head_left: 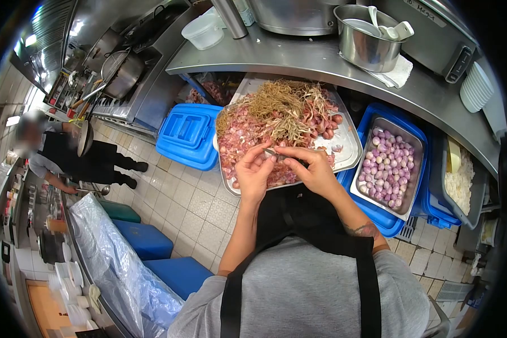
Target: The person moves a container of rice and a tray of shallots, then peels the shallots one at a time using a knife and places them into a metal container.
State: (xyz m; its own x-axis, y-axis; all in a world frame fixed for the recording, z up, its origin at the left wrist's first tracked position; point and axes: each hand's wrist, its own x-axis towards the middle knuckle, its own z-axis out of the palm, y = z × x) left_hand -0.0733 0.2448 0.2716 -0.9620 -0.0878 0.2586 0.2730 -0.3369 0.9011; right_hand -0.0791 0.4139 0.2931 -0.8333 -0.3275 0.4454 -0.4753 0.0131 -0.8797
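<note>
My left hand (255,170) and my right hand (310,169) meet over the near edge of a metal tray (349,147). The fingers of both are pinched together around something small between the fingertips, partly hidden and too small to name. Beneath and beyond them the tray carries a heap of reddish shallot skins (238,132), a bundle of dry stalks and roots (281,107), and unpeeled shallots (328,125) still on their stalks at the right. A steel pan of peeled shallots (390,166) stands to the right of my right hand.
Blue lids (188,135) and bins flank the tray. Above it runs a steel counter (298,53) with a pot (366,48) of utensils. A grey tub (462,174) of pale pieces stands far right. At left, a person (67,152) holds a pan and a ladle beside a plastic-covered counter.
</note>
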